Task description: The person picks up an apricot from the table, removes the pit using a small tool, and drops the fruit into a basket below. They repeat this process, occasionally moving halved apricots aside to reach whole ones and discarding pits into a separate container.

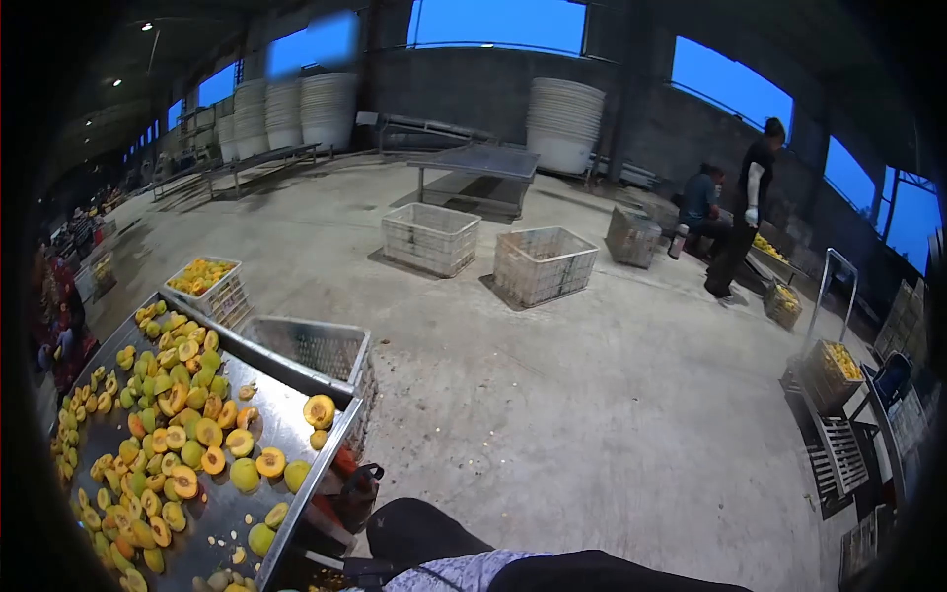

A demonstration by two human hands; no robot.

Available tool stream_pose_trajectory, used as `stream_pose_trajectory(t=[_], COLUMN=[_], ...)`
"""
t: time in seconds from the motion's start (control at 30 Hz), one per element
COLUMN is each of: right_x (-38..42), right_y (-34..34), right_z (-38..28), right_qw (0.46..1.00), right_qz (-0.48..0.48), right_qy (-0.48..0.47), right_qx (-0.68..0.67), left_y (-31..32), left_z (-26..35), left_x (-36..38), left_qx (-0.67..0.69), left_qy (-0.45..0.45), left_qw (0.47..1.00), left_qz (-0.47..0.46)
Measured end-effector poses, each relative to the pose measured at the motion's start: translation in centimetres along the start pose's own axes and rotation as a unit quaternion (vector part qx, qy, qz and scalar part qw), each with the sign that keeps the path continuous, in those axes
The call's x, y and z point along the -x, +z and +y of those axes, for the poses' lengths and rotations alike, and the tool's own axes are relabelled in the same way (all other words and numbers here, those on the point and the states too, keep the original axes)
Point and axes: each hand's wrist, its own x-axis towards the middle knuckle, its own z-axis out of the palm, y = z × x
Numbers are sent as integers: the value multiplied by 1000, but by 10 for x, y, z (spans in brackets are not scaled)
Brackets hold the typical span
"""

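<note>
Neither my left hand nor my right hand shows in the head view. At the bottom, dark-clothed legs [424, 533] and a patterned light cloth [464, 572] are visible. To the left stands a metal tray table [252, 385] bearing many halved yellow-green peaches [209, 432]. Two peach halves [319, 411] lie in its near right corner. Small pits or scraps are scattered on the metal near the bottom. A red and black object [355, 479] is beside the table's edge, partly hidden.
An empty crate [316, 350] adjoins the table; a filled one [202, 279] stands behind it. Two crates [431, 240] [545, 266] sit on the floor ahead. At right are a standing person [750, 212], a seated person [700, 202] and a cart [834, 395]. Another person [64, 326] is far left.
</note>
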Motion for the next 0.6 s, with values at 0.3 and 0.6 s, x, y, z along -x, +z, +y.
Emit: stream_pose_trajectory(t=[0.3,0.6], right_x=[17,15], right_y=[-44,-11], right_z=[-67,-45], right_qw=[963,968], right_qz=[-71,-120], right_qy=[108,134], right_qx=[236,172], left_y=[-19,-13], left_z=[-17,-4], left_x=[-5,7], left_qx=[-95,97], left_qy=[72,-118], left_qw=[991,984], left_qz=[-55,88])
